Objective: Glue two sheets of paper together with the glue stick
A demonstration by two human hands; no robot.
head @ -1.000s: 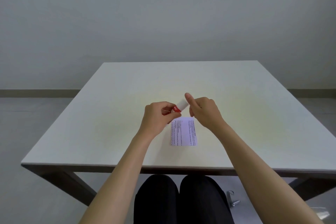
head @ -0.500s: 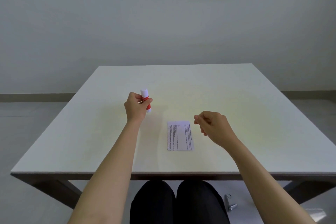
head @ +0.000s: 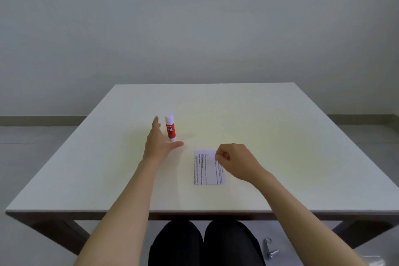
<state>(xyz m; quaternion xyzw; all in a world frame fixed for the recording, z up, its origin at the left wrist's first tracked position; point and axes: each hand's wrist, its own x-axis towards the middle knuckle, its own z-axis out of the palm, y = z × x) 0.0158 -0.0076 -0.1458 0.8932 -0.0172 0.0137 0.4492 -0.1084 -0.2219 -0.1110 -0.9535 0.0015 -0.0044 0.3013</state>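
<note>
Hands have parted since a second ago, when both met over the glue stick above the paper: the left hand has carried the stick out toward the left half of the counter, stood it upright there and let go, and now hangs spread wide just beside it, fingers blurred as if pulling away. The glue stick stands capped on its own, well back from the near edge and left of the printed paper. The right hand is loosely curled over the paper's far right corner, thumb and forefinger pinched together; whether they grip the sheet I cannot tell. Only one stack of paper shows, lying flat near the middle toward the near edge. Gluing looks finished, with pressing the sheets likely what remains.
</note>
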